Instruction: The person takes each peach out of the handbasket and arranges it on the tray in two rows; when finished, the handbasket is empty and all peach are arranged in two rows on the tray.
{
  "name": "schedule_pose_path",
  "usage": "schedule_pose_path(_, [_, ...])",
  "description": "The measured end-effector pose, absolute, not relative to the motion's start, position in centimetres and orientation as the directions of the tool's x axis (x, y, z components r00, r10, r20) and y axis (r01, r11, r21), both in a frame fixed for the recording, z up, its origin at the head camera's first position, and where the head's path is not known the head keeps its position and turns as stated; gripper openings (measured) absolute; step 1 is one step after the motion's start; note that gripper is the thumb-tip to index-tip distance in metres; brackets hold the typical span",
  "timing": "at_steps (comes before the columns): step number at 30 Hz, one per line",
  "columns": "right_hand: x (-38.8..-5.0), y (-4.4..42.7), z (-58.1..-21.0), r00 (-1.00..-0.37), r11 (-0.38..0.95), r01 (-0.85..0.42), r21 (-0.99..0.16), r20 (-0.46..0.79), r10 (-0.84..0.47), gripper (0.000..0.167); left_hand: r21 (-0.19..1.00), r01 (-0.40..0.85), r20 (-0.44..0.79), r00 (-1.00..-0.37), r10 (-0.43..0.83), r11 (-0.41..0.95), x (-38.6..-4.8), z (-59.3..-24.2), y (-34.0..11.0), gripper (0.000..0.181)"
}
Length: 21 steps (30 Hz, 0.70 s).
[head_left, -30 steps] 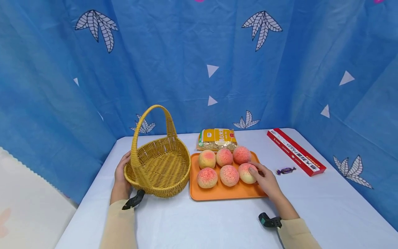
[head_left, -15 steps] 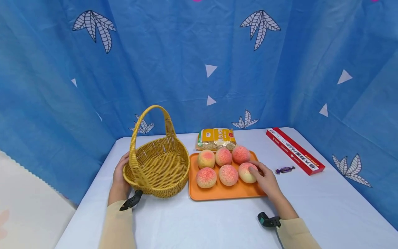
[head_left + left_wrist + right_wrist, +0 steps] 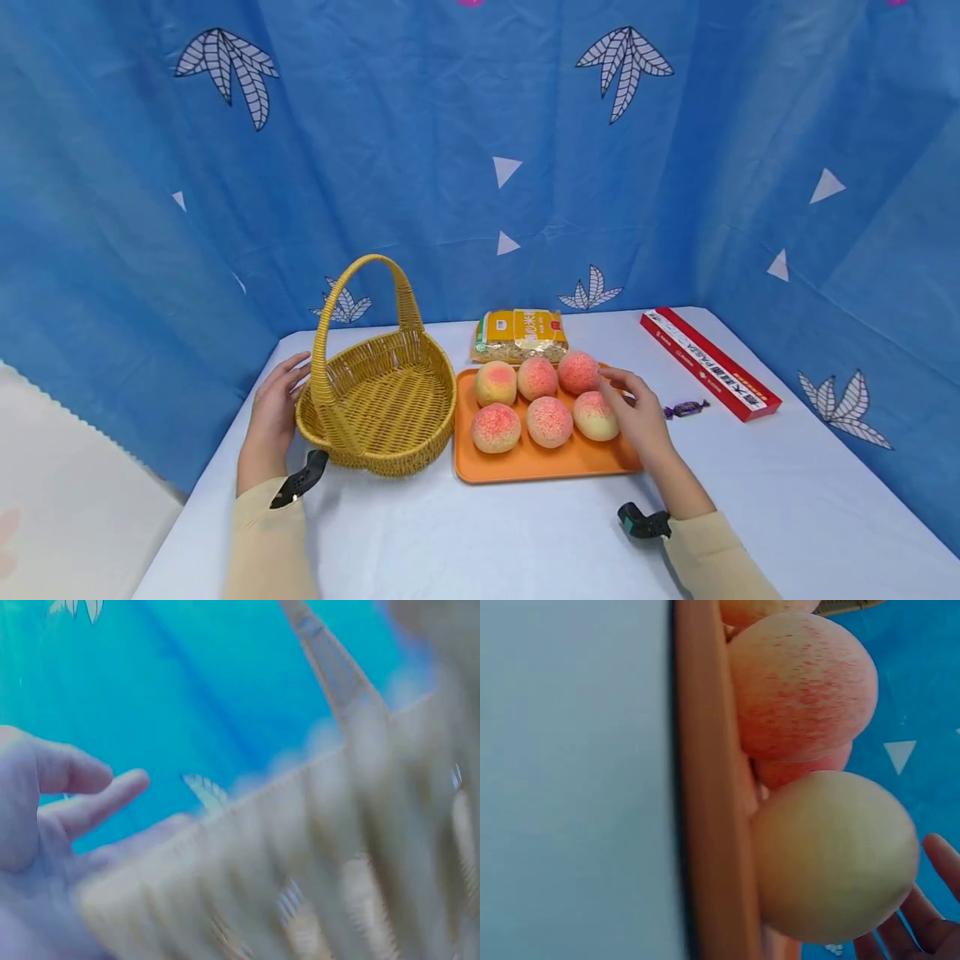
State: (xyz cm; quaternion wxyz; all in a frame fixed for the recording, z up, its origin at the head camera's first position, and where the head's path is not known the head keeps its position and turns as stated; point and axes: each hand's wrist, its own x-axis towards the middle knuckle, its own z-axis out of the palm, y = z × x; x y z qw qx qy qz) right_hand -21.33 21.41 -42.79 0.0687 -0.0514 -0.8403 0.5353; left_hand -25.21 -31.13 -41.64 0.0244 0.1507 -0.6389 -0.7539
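Just left of the woven basket point(image 3: 388, 408), my left hand point(image 3: 272, 415) is raised with its fingers loosely extended. In the left wrist view, a blurred basket rim point(image 3: 172, 862) covers part of that hand, so contact cannot be told. An orange tray point(image 3: 517, 475) carries several peaches in two rows. My right hand point(image 3: 637, 417) is at the tray's right side, beside the front right peach point(image 3: 596, 417), its thumb off the fruit. The right wrist view has relaxed fingers point(image 3: 928, 919) close behind that pale peach point(image 3: 832, 855); whether they touch it is unclear.
Behind the tray lies a yellow bag of dry food point(image 3: 521, 335). A purple wrapped candy point(image 3: 686, 409) and a long red pasta box point(image 3: 708, 364) lie to the right. Blue patterned cloth point(image 3: 420, 167) rises behind the white table point(image 3: 450, 542).
My left hand has come away from the basket's side and shifted left. My right hand has let go of the front right peach and moved slightly up, while the peach stays on the tray.
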Motion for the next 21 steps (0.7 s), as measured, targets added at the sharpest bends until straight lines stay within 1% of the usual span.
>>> schedule_pose_path(2, [-21.6,21.2,-42.1,-0.984,0.414,0.005,-0.91,0.069,0.163,0.045,0.978,-0.151,-0.186,-0.942,-0.279,-0.144,-25.2,-40.8,-30.8,0.045])
schedule_pose_path(5, [-22.1,20.8,-41.0,-0.981,0.405,-0.032,-0.914,0.105,0.16,0.043,0.985,-0.117,-0.154,-0.923,-0.352,-0.123,-24.9,-39.6,-30.3,0.045])
schedule_pose_path(10, [-22.9,20.4,-38.9,-0.963,0.436,-0.13,-0.89,0.218,0.158,0.042,0.997,0.014,-0.022,-0.888,-0.459,-0.074,-24.1,-36.9,-28.6,0.039])
schedule_pose_path(12, [-23.1,20.2,-38.2,-0.951,0.476,-0.165,-0.864,0.267,0.156,0.042,0.998,0.06,0.049,-0.867,-0.495,-0.008,-23.6,-35.8,-27.6,0.036])
schedule_pose_path(16, [-23.3,19.5,-37.4,-0.924,0.607,-0.223,-0.763,0.363,0.117,0.047,0.965,0.13,0.232,-0.822,-0.52,0.226,-22.2,-33.9,-25.6,0.037])
schedule_pose_path(19, [-23.4,18.9,-37.0,-0.911,0.699,-0.255,-0.668,0.408,0.057,0.054,0.891,0.222,0.412,-0.763,-0.498,0.397,-21.2,-32.9,-24.2,0.037])
schedule_pose_path(21, [-23.5,18.5,-36.9,-0.915,0.747,-0.257,-0.613,0.404,0.016,0.061,0.827,0.304,0.526,-0.716,-0.459,0.473,-20.7,-32.3,-23.4,0.037])
